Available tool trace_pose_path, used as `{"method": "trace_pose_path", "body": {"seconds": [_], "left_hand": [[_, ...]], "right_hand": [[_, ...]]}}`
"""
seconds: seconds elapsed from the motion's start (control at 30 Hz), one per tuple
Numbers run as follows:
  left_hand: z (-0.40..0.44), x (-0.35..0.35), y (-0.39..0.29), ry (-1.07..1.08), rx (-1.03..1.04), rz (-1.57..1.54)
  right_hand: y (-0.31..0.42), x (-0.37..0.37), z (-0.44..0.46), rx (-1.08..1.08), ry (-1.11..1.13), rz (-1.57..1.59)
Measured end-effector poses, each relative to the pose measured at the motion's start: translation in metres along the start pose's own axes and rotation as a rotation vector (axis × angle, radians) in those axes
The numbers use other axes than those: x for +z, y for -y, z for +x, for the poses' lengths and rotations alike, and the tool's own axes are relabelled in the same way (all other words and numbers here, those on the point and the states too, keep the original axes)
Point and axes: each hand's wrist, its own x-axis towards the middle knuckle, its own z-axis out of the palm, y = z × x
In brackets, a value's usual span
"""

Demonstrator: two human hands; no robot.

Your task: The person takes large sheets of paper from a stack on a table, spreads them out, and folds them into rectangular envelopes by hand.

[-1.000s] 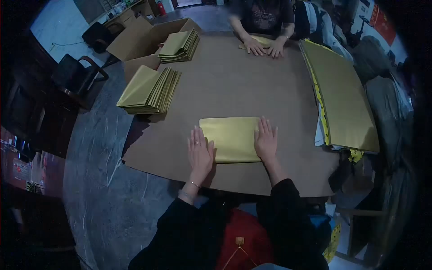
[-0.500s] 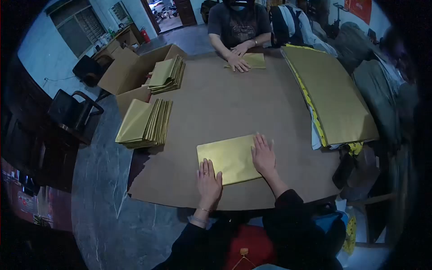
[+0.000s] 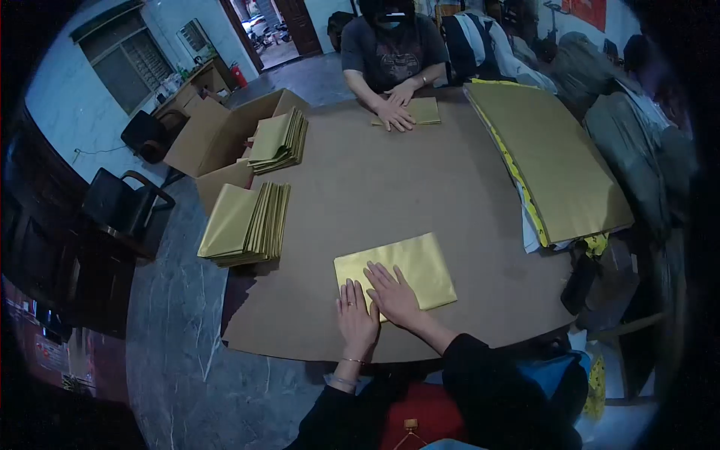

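A folded sheet of gold paper (image 3: 420, 266) lies slightly turned on the brown-covered table, near its front edge. My left hand (image 3: 356, 319) rests on the sheet's lower left corner, fingers stretched out. Just to its right, my right hand (image 3: 394, 296) lies flat on the left half of the gold paper, fingers extended. Both hands press down from above and neither grips anything. The paper's lower left part is hidden under them.
Folded gold paper stacks (image 3: 244, 225) stand at the left, another pile (image 3: 277, 142) behind, beside an open cardboard box (image 3: 202, 139). A tall stack of large gold sheets (image 3: 551, 157) fills the right side. Across the table (image 3: 367, 180), a person's hands (image 3: 396, 112) press another folded gold paper (image 3: 426, 111).
My right hand has moved left across the gold paper, from its right edge to beside my left hand. My left hand stays on the lower left corner.
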Motion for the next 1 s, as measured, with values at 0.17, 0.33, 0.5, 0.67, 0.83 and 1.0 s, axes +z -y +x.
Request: {"method": "trace_pose_path", "body": {"seconds": [0.17,0.33,0.5,0.67,0.83,1.0], "left_hand": [[0.001,0.0,-0.001,0.022,-0.02,0.009],[0.0,-0.001,-0.004,0.022,-0.024,0.001],[0.001,-0.003,-0.004,0.032,-0.04,-0.038],[0.0,0.001,-0.003,-0.007,-0.045,-0.05],[-0.002,0.002,0.0,-0.043,-0.032,-0.05],[0.0,0.0,-0.004,0.025,-0.057,-0.051]], "right_hand": [[-0.051,-0.023,-0.014,0.139,0.145,0.037],[-0.104,-0.03,-0.027,0.256,0.11,-0.135],[-0.101,-0.031,-0.026,0.287,0.087,-0.178],[-0.067,-0.046,-0.054,0.043,0.242,-0.045],[-0.08,-0.062,-0.057,0.156,0.253,0.007],[-0.083,-0.064,-0.061,0.047,0.284,-0.155]]}}
